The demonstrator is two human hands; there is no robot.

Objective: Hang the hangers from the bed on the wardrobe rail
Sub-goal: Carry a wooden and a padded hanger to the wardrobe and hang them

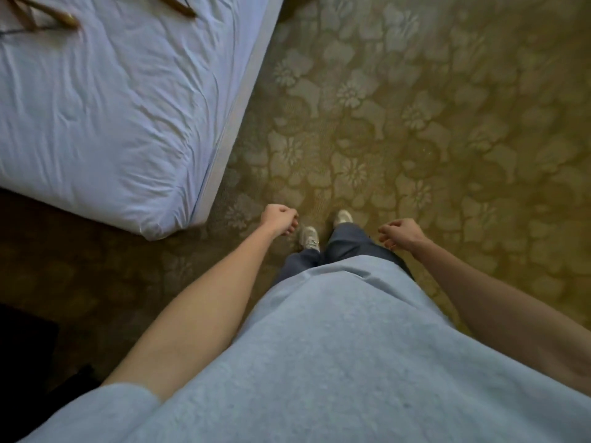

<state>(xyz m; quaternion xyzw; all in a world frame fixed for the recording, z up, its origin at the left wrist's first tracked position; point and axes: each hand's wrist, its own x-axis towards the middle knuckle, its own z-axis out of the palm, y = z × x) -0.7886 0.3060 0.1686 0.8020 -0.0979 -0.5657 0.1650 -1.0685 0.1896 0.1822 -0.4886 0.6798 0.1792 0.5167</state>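
Right of the bed [128, 123] edge, broad open patterned carpet [447, 123]

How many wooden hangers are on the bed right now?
2, both cut off by the frame's top edge: one brown wooden hanger at the pale-sheeted bed's far left, a second hanger further right. More may lie out of view.

Pale shoes [309, 238] and blue trousers [348, 244] lie between the left grip [279, 219] and right grip [401, 233]; floral carpet [431, 123] spreads beyond them.
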